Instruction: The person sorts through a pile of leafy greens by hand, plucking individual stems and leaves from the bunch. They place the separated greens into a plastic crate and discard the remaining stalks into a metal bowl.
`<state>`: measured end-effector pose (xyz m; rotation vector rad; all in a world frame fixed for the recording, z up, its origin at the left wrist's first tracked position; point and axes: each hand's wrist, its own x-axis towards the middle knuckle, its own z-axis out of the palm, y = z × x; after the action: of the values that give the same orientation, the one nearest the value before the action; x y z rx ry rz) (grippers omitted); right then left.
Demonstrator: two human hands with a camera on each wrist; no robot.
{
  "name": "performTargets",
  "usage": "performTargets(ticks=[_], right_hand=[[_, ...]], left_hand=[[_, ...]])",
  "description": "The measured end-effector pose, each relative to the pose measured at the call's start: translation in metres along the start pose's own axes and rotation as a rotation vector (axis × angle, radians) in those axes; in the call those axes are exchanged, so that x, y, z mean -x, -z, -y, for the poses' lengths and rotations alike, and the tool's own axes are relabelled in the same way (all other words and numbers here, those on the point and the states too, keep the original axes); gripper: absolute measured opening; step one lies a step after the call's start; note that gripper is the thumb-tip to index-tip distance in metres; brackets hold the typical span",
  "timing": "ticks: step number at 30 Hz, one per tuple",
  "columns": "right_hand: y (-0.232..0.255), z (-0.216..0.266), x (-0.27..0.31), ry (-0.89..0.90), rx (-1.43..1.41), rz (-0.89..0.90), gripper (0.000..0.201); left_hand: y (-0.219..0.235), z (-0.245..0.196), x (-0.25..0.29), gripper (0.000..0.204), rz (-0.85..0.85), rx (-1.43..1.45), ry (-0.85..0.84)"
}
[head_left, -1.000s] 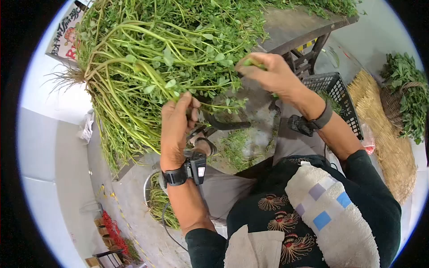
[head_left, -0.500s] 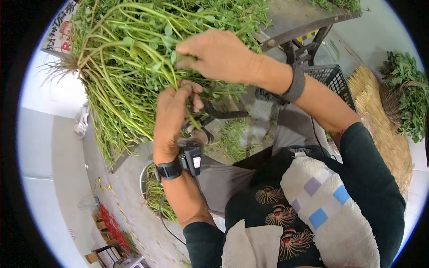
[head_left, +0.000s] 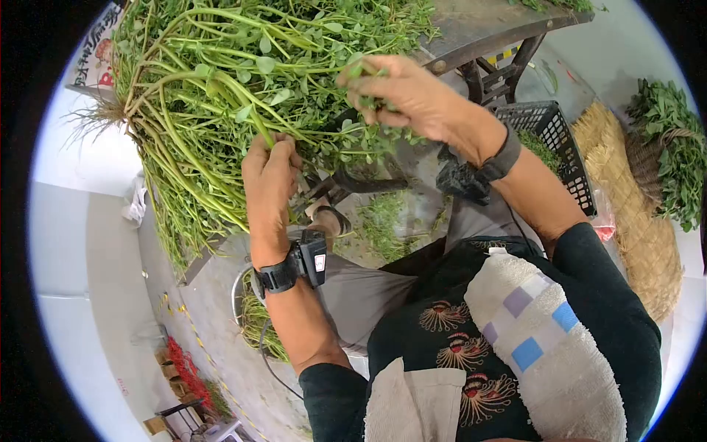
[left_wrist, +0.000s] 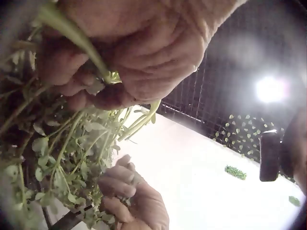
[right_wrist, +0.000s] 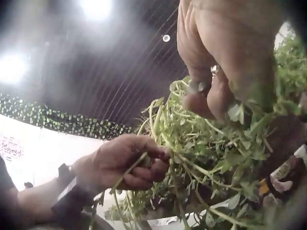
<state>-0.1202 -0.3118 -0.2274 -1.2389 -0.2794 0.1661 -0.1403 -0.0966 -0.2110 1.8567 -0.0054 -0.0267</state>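
A big heap of leafy green plants (head_left: 191,140) with thick stems and pale roots lies on the dark table. At its near edge my left hand (head_left: 271,180) pinches a thick green stem (head_left: 254,118) between thumb and curled fingers. To the right, over the heap, my right hand (head_left: 401,96) has its fingers curled round some small leafy sprigs. The right wrist view shows the left hand (right_wrist: 129,163) with a cut or broken stem end beside its fingers, and the right hand (right_wrist: 230,52) above leaves. In the left wrist view the stem (left_wrist: 76,36) crosses the left palm.
Right of the table (head_left: 501,33) stand a black plastic crate (head_left: 571,158) with greens, a woven straw mat (head_left: 626,221) and a basket of leafy greens (head_left: 670,147). A round container of stems (head_left: 258,324) sits on the floor beside the left forearm. Loose greens lie below.
The right hand came left over the heap to near the left hand, then moved back right with sprigs in its fingers. The left hand has shifted slightly left, still pinching a stem.
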Motion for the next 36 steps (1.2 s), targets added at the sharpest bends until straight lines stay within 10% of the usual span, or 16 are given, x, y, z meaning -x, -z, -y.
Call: performTargets(ticks=[3,6,11,13,17,22,26,33,36], right_hand=[[-0.012,-0.008,-0.004,-0.037,0.109,0.037,0.024],[-0.023,-0.037,-0.033,0.495,0.604,-0.021,0.022],[-0.041,-0.012,-0.021,0.4,0.863,0.223,0.022],[-0.043,-0.011,-0.012,0.361,0.557,0.438,0.021],[-0.027,0.006,-0.02,0.393,0.505,0.011,0.022],[-0.014,-0.021,-0.045,0.479,0.752,0.073,0.024],[-0.035,-0.026,-0.037,0.333,0.895,0.202,0.024],[-0.037,-0.027,-0.035,0.353,0.559,0.225,0.029],[-0.036,-0.015,-0.026,-0.102,0.347,0.203,0.04]], left_hand=[[0.0,0.001,-0.001,0.015,-0.069,0.034,-0.025],[0.001,0.005,-0.002,0.013,-0.087,0.029,-0.152],[0.006,-0.004,0.0,0.016,-0.109,0.062,-0.206],[0.004,-0.006,0.007,0.018,-0.14,0.187,-0.201],[0.011,-0.006,0.005,0.019,-0.028,0.188,-0.091],[0.007,0.007,-0.007,0.021,-0.113,0.076,-0.181],[0.005,0.012,-0.013,0.019,-0.349,-0.113,-0.279],[0.012,-0.004,0.003,0.026,-0.156,0.18,-0.131],[0.009,-0.01,0.005,0.028,-0.153,0.169,-0.105]])
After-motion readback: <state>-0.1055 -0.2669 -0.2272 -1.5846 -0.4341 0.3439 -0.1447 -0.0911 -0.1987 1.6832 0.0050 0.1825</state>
